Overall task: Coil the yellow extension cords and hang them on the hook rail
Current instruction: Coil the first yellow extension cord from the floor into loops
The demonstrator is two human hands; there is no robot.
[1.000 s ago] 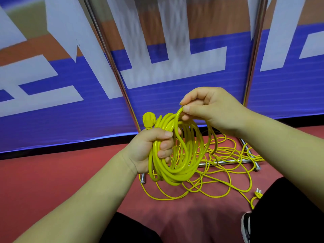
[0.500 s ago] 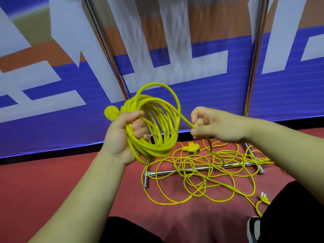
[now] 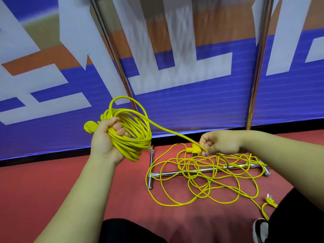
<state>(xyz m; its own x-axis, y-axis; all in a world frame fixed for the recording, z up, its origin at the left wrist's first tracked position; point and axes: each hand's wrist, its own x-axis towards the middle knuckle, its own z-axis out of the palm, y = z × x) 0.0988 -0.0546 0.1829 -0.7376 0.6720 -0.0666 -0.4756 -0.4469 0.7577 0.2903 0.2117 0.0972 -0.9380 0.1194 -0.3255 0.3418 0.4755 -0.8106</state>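
Observation:
My left hand (image 3: 105,137) grips a thick coil of yellow extension cord (image 3: 135,132), held up at centre left, with its round yellow plug (image 3: 90,126) sticking out to the left. One strand runs down and right from the coil to my right hand (image 3: 219,142), which pinches it low over the floor. Below and around my right hand lies a loose tangle of yellow cord (image 3: 206,179) on the red floor, with a yellow socket block (image 3: 193,149) beside my fingers and a pronged plug (image 3: 270,199) at lower right. No hooks are in view.
A chrome rack's base bar (image 3: 175,173) lies under the tangle, its two uprights (image 3: 114,50) rising in front of a blue, white and orange banner (image 3: 192,102). My dark-trousered knees and one shoe (image 3: 260,230) fill the bottom edge.
My left hand has lifted the coil up and left. My right hand has left the coil's top and slid down the strand toward the floor, pulling it taut.

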